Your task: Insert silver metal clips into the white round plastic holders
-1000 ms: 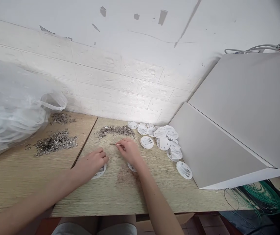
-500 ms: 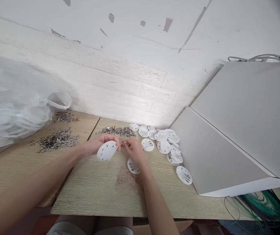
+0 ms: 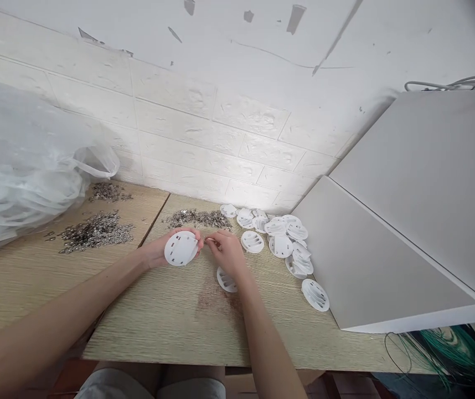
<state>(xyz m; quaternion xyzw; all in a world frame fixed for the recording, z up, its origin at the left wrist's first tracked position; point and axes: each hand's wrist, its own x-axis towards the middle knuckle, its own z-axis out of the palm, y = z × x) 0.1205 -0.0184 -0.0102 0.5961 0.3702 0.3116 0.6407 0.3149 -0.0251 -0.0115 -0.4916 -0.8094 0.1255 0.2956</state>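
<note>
A round white disc [image 3: 181, 249] with small slots is held up in my left hand [image 3: 160, 249], its face turned towards me. Just right of it, my right hand [image 3: 227, 252] has its thumb and fingers pinched together; whatever is between them is too small to make out. Below my right wrist lies another slotted disc [image 3: 226, 280], partly covered by the arm. One more disc [image 3: 252, 242] rests right of my right hand. Behind both hands a heap of small metal pieces [image 3: 198, 218] spreads along the wall side of the wooden table [image 3: 158, 327].
Several white discs [image 3: 281, 246] are piled at the right, with one disc [image 3: 315, 295] nearer me beside a large grey box [image 3: 378, 260]. At the left are more metal pieces [image 3: 96, 233] and a clear plastic bag [image 3: 25, 160]. Green wires [image 3: 449, 349] lie at the lower right.
The disc in my left hand has turned to face me more fully and risen slightly. My right hand keeps its pinch in nearly the same place. The view has shifted a little.
</note>
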